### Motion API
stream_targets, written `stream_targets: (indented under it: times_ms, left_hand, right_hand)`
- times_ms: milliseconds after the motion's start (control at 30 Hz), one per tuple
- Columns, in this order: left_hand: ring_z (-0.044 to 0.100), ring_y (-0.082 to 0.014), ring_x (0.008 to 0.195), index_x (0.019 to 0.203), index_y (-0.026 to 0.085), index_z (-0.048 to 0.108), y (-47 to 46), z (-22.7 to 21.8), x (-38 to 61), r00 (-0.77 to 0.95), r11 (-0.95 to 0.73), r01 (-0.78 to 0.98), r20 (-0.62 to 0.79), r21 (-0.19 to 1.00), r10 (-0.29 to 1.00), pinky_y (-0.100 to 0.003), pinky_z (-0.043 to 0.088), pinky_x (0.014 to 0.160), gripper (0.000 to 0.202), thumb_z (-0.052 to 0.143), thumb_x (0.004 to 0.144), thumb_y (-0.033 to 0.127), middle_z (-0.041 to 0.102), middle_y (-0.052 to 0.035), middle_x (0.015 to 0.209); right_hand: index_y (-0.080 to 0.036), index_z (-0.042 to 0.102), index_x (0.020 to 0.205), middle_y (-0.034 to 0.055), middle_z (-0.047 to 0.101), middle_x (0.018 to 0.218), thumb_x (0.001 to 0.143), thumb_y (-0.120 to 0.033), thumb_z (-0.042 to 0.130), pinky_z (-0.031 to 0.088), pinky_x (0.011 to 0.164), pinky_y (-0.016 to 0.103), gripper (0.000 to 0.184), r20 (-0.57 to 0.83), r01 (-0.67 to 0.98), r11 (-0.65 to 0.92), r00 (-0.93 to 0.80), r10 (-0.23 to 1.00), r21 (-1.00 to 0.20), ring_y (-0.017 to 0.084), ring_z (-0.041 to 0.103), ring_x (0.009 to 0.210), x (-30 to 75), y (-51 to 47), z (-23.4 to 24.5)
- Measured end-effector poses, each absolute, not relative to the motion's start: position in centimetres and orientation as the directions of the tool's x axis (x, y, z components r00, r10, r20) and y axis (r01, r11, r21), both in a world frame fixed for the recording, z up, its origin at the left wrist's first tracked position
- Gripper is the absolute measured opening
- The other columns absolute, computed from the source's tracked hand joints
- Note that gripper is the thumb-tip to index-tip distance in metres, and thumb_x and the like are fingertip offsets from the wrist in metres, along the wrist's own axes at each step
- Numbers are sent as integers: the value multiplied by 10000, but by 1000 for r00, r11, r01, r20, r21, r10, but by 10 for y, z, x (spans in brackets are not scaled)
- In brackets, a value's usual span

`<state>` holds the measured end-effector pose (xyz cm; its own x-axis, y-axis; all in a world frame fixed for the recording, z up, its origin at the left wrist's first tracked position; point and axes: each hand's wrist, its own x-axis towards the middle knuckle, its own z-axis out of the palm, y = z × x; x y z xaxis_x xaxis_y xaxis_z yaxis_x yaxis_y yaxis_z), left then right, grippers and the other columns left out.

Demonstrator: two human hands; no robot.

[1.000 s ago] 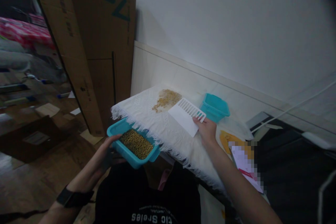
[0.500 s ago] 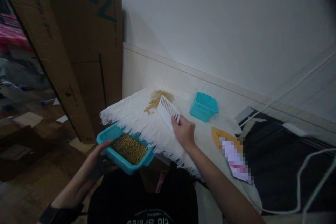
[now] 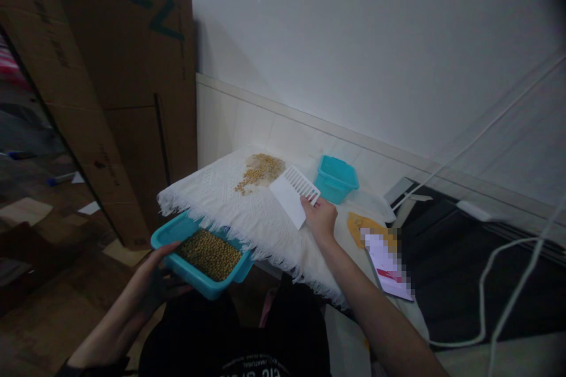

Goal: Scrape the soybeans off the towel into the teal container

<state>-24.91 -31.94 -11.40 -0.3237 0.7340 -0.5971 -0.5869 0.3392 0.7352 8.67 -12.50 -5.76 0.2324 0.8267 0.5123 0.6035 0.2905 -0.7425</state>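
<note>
My left hand (image 3: 161, 274) grips the near left side of a turquoise plastic tub (image 3: 198, 284), thumb over its rim. Greenish-yellow beans (image 3: 212, 254) lie in the tub, which sits just below the table's fringed cloth edge. In my right hand (image 3: 321, 218) is a flat white plastic scraper with a row of slots (image 3: 289, 197), pinched at its near right corner above the cloth. Its far left corner is close to a loose pile of pale yellow beans (image 3: 263, 169) on the white fringed cloth (image 3: 212, 182).
A second turquoise tub (image 3: 336, 179) stands at the back of the table near the wall. To the right are an orange item (image 3: 357, 230), a phone with a lit screen (image 3: 384, 268) and white cables (image 3: 481, 294). A tall cardboard box (image 3: 145, 70) stands at left.
My right hand has shifted the scraper right and towards me, away from the bean pile, turning it flatter. The left hand still holds the tub. The view has swung slightly right.
</note>
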Motion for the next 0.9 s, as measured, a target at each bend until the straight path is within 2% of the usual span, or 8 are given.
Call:
stream_targets:
  times_ms: [133, 267, 400, 600, 700, 800, 900]
  left_hand:
    - [833, -293, 706, 1273, 250, 646, -320, -115, -250, -304, 351, -570, -587, 743, 751, -480, 741, 741, 291, 752, 1019, 343, 772, -24, 858]
    - [829, -298, 705, 1319, 253, 649, -320, -120, -252, -306, 337, -577, -580, 744, 755, -496, 743, 713, 384, 786, 979, 369, 790, -38, 903]
    - [833, -293, 730, 1349, 237, 644, -320, -123, -253, -288, 337, -588, -580, 736, 762, -504, 749, 744, 469, 825, 942, 384, 790, -40, 927]
    - [821, -279, 689, 1352, 227, 649, -320, -113, -247, -340, 348, -575, -604, 740, 721, -482, 743, 704, 380, 733, 996, 329, 789, -59, 977]
    - [826, -289, 708, 1334, 222, 663, -319, -115, -248, -336, 340, -575, -594, 744, 731, -485, 742, 705, 398, 759, 968, 343, 801, -80, 1020]
    - [832, -298, 727, 1379, 229, 642, -318, -119, -250, -313, 339, -592, -597, 731, 739, -497, 745, 727, 477, 792, 947, 363, 792, -72, 1009]
    - [822, -285, 708, 1388, 237, 617, -318, -118, -249, -314, 349, -600, -614, 720, 724, -480, 743, 710, 454, 757, 970, 348, 770, -59, 984]
  right_hand:
    - [-178, 849, 795, 116, 866, 793, 843, -374, 765, 566, 700, 338, 219, 478, 577, 242, 299, 826, -780, 312, 828, 779, 98, -118, -55]
    - [-179, 841, 763, 117, 850, 756, 827, -371, 772, 556, 683, 344, 213, 476, 610, 194, 341, 811, -769, 324, 816, 767, 106, -114, -52]
    - [-181, 826, 738, 113, 836, 731, 820, -365, 766, 541, 686, 357, 210, 478, 655, 148, 359, 802, -741, 333, 798, 756, 115, -103, -47]
    - [-176, 829, 752, 120, 838, 744, 825, -348, 748, 536, 720, 371, 203, 487, 722, 97, 354, 798, -685, 346, 799, 784, 123, -89, -38]
    - [-186, 824, 758, 111, 842, 753, 848, -349, 726, 536, 715, 360, 211, 523, 729, 134, 337, 783, -671, 329, 799, 779, 119, -93, -35]
    - [-191, 820, 772, 106, 848, 775, 873, -355, 715, 548, 723, 346, 220, 552, 716, 204, 291, 781, -667, 302, 801, 764, 108, -104, -38]
    - [-196, 817, 784, 99, 847, 774, 902, -374, 717, 553, 722, 326, 236, 555, 696, 250, 252, 793, -674, 274, 795, 740, 91, -116, -43]
